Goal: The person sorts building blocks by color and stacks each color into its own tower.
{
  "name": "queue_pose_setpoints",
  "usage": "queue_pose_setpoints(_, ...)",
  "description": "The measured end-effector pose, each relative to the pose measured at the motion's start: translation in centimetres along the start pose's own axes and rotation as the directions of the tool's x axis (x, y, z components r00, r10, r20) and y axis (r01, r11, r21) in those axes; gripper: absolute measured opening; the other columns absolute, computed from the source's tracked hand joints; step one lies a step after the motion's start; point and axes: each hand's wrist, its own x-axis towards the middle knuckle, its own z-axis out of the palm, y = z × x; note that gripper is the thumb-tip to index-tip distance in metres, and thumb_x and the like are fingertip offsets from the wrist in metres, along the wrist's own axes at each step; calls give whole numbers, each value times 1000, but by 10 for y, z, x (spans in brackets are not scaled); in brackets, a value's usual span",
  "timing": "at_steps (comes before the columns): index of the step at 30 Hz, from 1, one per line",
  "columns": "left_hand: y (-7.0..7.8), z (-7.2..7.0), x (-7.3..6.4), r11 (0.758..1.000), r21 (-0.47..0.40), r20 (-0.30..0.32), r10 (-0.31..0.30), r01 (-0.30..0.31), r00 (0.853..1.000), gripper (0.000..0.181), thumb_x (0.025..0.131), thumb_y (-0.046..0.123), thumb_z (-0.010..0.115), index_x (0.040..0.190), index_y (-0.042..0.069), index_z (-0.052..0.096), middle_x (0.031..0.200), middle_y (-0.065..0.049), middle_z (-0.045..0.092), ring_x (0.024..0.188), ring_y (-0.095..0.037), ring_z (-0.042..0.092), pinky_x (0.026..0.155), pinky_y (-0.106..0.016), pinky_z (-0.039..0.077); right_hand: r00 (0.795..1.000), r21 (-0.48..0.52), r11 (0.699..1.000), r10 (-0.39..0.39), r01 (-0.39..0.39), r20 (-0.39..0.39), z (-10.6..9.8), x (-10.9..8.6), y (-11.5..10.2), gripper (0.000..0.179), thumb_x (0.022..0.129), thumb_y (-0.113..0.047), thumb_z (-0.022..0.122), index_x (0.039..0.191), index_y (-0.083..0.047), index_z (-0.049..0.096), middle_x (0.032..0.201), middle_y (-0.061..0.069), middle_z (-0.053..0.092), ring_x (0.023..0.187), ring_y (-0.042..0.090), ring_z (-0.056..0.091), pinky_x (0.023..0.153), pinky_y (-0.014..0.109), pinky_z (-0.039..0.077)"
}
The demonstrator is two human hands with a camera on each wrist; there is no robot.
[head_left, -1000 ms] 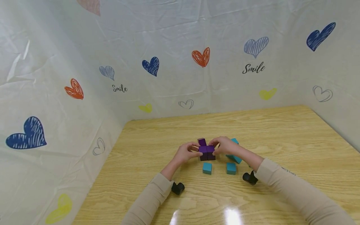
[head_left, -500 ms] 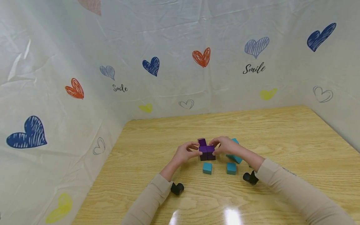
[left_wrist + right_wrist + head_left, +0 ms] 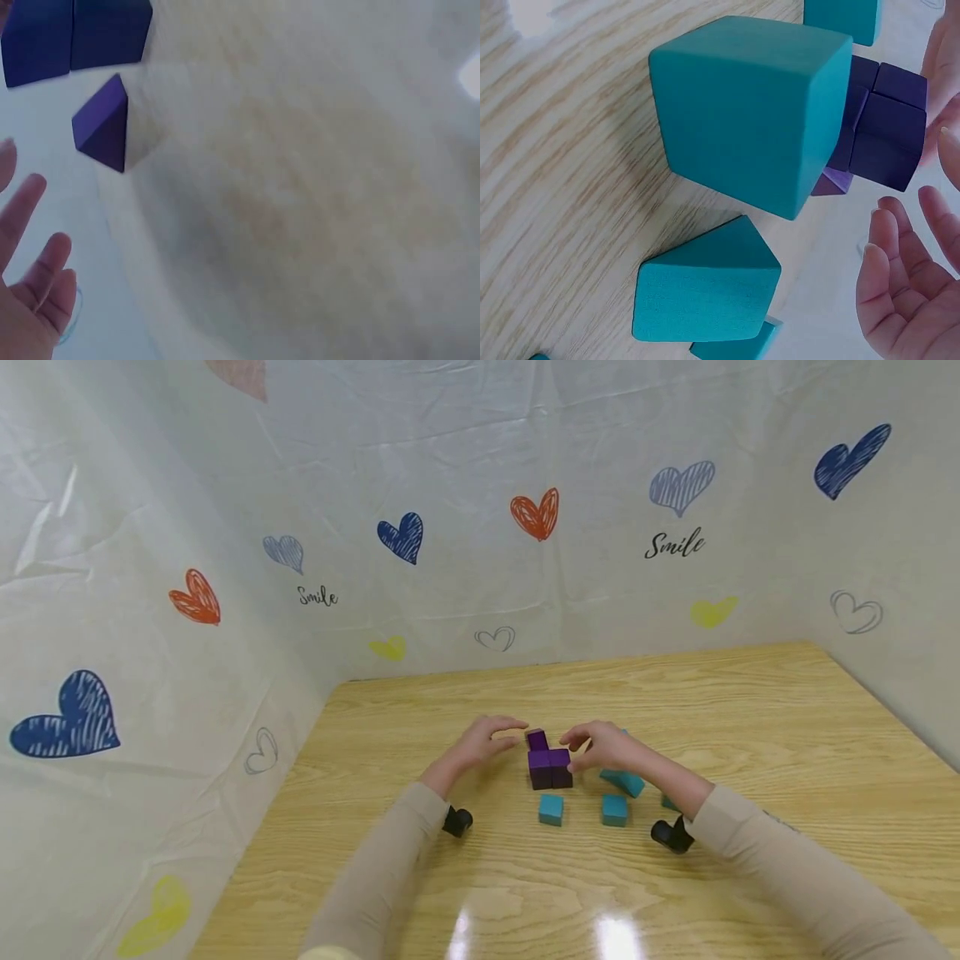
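Note:
Two purple cubes [image 3: 551, 772] stand side by side on the table. Just behind them is a purple wedge-shaped block [image 3: 537, 741], with its pointed top showing in the left wrist view. My left hand [image 3: 482, 745] is apart from the blocks on their left, fingers extended and nothing between them. On the right of the cubes, my right hand [image 3: 597, 746] has bent, spread fingers, the thumb close to the right cube's side. In the right wrist view the right hand's fingers [image 3: 907, 277] are loose and hold nothing.
Two teal cubes, a left cube [image 3: 551, 811] and a right cube [image 3: 615, 811], lie nearer the front. A teal wedge [image 3: 626, 782] sits under the right forearm, with another teal block [image 3: 669, 803] beside the wrist. A heart-printed sheet [image 3: 442, 602] hangs behind the wooden table [image 3: 405, 710].
My left hand has let go of the purple cubes and drawn away to the left and back. My right hand has stayed nearly in place beside the cubes.

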Motion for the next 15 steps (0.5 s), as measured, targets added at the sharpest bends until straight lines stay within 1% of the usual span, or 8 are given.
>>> queue_pose_setpoints(1, -2, -2, 4, 998, 52, 32, 22, -24, 999, 34, 92, 10, 53, 126, 7, 55, 131, -14, 51, 122, -31, 43, 103, -46, 29, 1000, 4, 1000, 0, 0, 1, 0, -1, 0, 43, 79, -10, 71, 116, 6, 57, 107, 19, 60, 90, 29, 60, 73, 35, 51)
queue_pose_setpoints(3, -4, -6, 12, 984, 171, 101, 36, -53, 994, 37, 92, 9, 53, 129, 12, 53, 136, -14, 45, 125, -33, 38, 104, -49, 24, 1000, 7, 1000, 2, -2, 0, -1, -2, 0, 43, 79, -10, 70, 117, 5, 57, 107, 19, 60, 90, 29, 59, 74, 35, 51)
queue_pose_setpoints(5, -5, -7, 20, 959, 273, 170, 29, -76, 985, 41, 92, 9, 54, 132, 17, 51, 139, -13, 41, 125, -35, 35, 103, -51, 23, 1000, 7, 1000, -2, 2, 2, -2, -3, -1, 43, 80, -10, 70, 117, 6, 56, 107, 20, 60, 91, 30, 59, 74, 36, 51)
queue_pose_setpoints(7, -4, -8, 26, 939, 333, 228, 13, -90, 974, 44, 91, 8, 54, 134, 20, 49, 142, -12, 37, 127, -36, 32, 104, -51, 22, 1000, 6, 1000, -2, 2, 1, -3, -5, -1, 43, 80, -10, 70, 117, 6, 56, 107, 21, 60, 92, 31, 59, 75, 36, 51)
queue_pose_setpoints(8, -4, -7, 29, 931, 352, 251, 2, -94, 968, 45, 92, 9, 54, 134, 22, 48, 143, -11, 36, 127, -36, 31, 104, -51, 22, 1000, 6, 1000, -1, 1, 0, -3, -5, -1, 43, 80, -10, 70, 117, 6, 56, 107, 21, 60, 92, 32, 59, 75, 36, 51)
queue_pose_setpoints(11, -2, -4, 35, 932, 356, 297, -40, -72, 954, 46, 93, 11, 53, 136, 25, 46, 146, -10, 32, 130, -36, 27, 105, -50, 20, 1000, 13, 1000, 1, -1, 0, -3, -5, 0, 42, 79, -9, 70, 116, 6, 57, 106, 21, 60, 92, 31, 59, 74, 35, 51)
queue_pose_setpoints(13, -2, -2, 38, 939, 339, 307, -61, -49, 950, 45, 94, 15, 51, 136, 26, 45, 147, -8, 29, 132, -35, 23, 106, -50, 18, 1000, 15, 1000, -1, 1, -4, -2, -5, 0, 42, 79, -9, 70, 116, 7, 57, 105, 20, 61, 91, 31, 59, 74, 35, 51)
queue_pose_setpoints(15, -3, 1, 41, 943, 329, 307, -70, -37, 949, 43, 94, 18, 51, 136, 27, 45, 148, -8, 29, 133, -35, 21, 107, -51, 17, 1000, 12, 1000, 4, -4, -11, -2, -5, 1, 41, 79, -8, 70, 115, 6, 57, 104, 20, 61, 90, 30, 59, 73, 34, 51)
